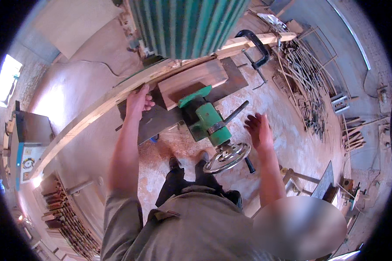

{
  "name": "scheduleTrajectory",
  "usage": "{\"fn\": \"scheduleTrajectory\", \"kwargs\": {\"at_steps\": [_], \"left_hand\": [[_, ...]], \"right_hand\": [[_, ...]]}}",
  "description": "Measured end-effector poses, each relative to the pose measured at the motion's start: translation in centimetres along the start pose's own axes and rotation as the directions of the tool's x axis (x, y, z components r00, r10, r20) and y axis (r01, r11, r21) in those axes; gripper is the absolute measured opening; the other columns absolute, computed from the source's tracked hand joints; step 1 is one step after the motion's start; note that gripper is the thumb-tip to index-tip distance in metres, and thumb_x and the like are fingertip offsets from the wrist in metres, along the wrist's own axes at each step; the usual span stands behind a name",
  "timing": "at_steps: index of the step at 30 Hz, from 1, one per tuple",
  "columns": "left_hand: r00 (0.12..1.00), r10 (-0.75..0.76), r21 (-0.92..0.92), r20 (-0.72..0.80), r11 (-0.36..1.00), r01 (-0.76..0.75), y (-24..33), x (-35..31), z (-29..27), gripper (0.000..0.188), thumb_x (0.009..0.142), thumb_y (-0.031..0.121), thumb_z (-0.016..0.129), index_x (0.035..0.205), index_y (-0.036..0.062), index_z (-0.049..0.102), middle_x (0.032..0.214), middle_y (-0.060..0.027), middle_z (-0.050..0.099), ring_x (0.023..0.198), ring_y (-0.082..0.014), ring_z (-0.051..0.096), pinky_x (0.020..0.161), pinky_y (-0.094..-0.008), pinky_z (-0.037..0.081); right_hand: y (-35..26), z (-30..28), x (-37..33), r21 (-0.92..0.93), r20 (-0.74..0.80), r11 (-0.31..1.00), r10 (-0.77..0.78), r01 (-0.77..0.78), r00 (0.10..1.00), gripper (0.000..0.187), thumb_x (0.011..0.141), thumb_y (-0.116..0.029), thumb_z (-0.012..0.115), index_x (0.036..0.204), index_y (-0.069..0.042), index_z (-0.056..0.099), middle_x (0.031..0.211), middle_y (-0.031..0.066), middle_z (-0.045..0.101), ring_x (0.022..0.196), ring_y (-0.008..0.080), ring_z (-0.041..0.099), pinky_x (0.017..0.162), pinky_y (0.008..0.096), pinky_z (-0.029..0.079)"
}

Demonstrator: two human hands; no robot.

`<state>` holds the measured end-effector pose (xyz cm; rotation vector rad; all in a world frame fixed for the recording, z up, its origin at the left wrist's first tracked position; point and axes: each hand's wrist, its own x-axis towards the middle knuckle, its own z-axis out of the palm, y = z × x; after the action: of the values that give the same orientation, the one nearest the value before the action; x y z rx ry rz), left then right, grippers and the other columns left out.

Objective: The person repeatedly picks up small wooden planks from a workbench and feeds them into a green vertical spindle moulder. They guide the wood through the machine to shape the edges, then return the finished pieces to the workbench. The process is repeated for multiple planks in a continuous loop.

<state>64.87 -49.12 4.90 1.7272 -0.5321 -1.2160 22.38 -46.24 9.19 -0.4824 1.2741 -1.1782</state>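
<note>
My left hand (140, 101) is at the long pale wooden beam (96, 104), its fingers loosely bent and apart, with nothing seen in them. It hovers over or touches the dark metal table (159, 124); which, I cannot tell. On that table lies a reddish wooden block (194, 80), with a green clamp (213, 124) pressed up to its near side. A shiny handwheel (227, 158) sits at the clamp's near end. My right hand (259, 131) is in the air right of the clamp, fingers spread and empty, near a dark lever (236, 112).
A big green ribbed motor housing (185, 26) hangs over the beam. A black C-clamp (259, 48) grips the beam's right part. Wood offcuts (307, 82) are heaped at the right. A grey cabinet (32, 135) stands at the left, with stacked wood pieces (67, 213) at the lower left.
</note>
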Motion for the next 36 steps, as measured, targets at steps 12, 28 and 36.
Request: {"fn": "scheduleTrajectory", "kwargs": {"at_steps": [12,28,36], "left_hand": [[0.999,0.03,-0.039,0.014,0.999,-0.029,-0.4,1.1,-0.3,0.032,0.087,0.031,0.057,0.087,-0.0005,0.058,0.063,-0.0075,0.057,0.045,-0.0164,0.059,0.034,-0.0271,0.042],[0.902,0.429,0.129,0.05,0.893,-0.432,-2.8,4.0,0.4,0.027,0.089,0.026,0.054,0.105,0.0042,0.056,0.055,-0.0057,0.049,0.045,-0.017,0.052,0.037,-0.0323,0.041],[0.948,0.311,-0.029,-0.064,0.949,-0.313,0.9,-2.8,1.1,0.032,0.087,0.035,0.058,0.093,0.0027,0.056,0.057,-0.004,0.047,0.036,-0.0142,0.042,0.03,-0.0269,0.033]], "right_hand": [[1.7,24.5,-10.3,-0.536,0.715,-0.128,0.455,0.834,0.53,0.034,0.084,-0.039,0.048,0.082,-0.011,0.068,0.082,0.0184,0.065,0.081,0.0367,0.063,0.073,0.0455,0.051],[-1.6,18.5,-6.2,-0.479,0.841,0.502,0.025,0.721,0.541,0.035,0.086,-0.038,0.057,0.103,-0.008,0.061,0.09,0.0154,0.065,0.088,0.0334,0.063,0.08,0.0456,0.048],[-48.0,17.9,-8.7,-0.629,0.274,0.104,-0.898,0.771,0.344,0.048,0.088,-0.05,0.051,0.103,-0.006,0.064,0.099,0.0092,0.065,0.096,0.0189,0.058,0.081,0.0379,0.043]]}}
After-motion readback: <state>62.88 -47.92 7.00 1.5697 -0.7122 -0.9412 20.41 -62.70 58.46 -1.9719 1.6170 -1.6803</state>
